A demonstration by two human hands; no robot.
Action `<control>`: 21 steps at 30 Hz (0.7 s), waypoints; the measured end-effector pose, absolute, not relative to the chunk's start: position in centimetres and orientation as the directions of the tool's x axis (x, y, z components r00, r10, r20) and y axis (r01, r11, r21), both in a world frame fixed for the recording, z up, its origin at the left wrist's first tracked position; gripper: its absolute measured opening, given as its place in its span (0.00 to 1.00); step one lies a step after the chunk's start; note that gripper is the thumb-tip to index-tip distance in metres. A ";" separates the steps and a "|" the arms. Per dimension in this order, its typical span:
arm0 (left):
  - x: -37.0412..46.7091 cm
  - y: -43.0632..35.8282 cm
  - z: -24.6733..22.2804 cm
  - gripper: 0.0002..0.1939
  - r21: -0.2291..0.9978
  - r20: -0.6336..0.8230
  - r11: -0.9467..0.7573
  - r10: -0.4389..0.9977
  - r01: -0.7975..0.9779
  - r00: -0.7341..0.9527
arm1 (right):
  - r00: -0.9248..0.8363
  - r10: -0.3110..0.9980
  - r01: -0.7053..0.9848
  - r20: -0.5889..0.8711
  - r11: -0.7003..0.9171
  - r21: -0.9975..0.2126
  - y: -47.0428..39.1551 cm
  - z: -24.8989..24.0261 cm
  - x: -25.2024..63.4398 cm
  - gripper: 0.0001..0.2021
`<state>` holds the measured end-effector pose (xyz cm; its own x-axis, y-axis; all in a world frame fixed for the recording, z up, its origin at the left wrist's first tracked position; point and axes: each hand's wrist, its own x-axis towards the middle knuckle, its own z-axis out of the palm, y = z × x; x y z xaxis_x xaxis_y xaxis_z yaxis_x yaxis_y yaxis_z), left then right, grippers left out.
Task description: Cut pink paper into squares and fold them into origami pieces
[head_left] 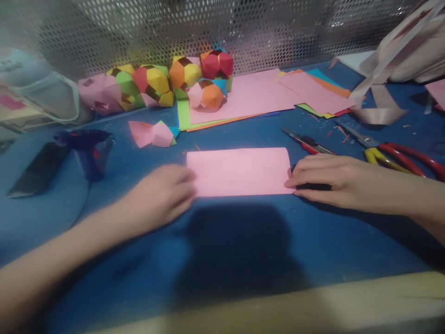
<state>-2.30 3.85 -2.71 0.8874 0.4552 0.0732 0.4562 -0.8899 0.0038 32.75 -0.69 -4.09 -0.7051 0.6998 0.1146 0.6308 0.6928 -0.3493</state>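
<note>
A pink sheet of paper (239, 172), folded over into a wide strip, lies on the blue table (229, 250) in front of me. Its far edge looks rounded, like a fold. My left hand (165, 195) is at the strip's left end, its fingers curled together on the paper and blurred by motion. At the right end my right hand (327, 180) grips the paper's edge and near corner between thumb and fingers.
Colourful folded paper shapes (153, 86) and stacked coloured sheets (250, 97) lie at the back. A glue gun (86, 150) and dark object (40, 169) are left; a cutter (306, 142), scissors (392, 153) and ribbon (378, 104) are right. A small pink piece (153, 133) lies nearer.
</note>
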 end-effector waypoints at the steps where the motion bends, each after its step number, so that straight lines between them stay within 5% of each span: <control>1: -2.2 3.8 -2.7 0.15 0.006 0.081 -0.886 0.462 0.463 0.883 | -0.706 0.698 0.630 0.118 0.695 -0.346 -0.7 -4.1 32.7 0.13; 8: -1.6 3.1 -3.2 0.16 0.049 0.094 -0.878 0.479 0.477 0.873 | -0.712 0.683 0.637 0.165 0.726 -0.258 -1.1 -3.9 32.2 0.15; 13: -1.9 2.9 -3.2 0.16 -0.046 0.101 -0.897 0.434 0.440 0.895 | -0.739 0.642 0.619 0.206 0.767 -0.168 -1.2 -4.1 32.2 0.14; 21: -1.7 1.6 -3.5 0.16 -0.061 -0.042 -0.854 0.519 0.516 0.854 | -0.747 0.632 0.628 0.205 0.773 -0.095 -2.1 -4.0 31.1 0.13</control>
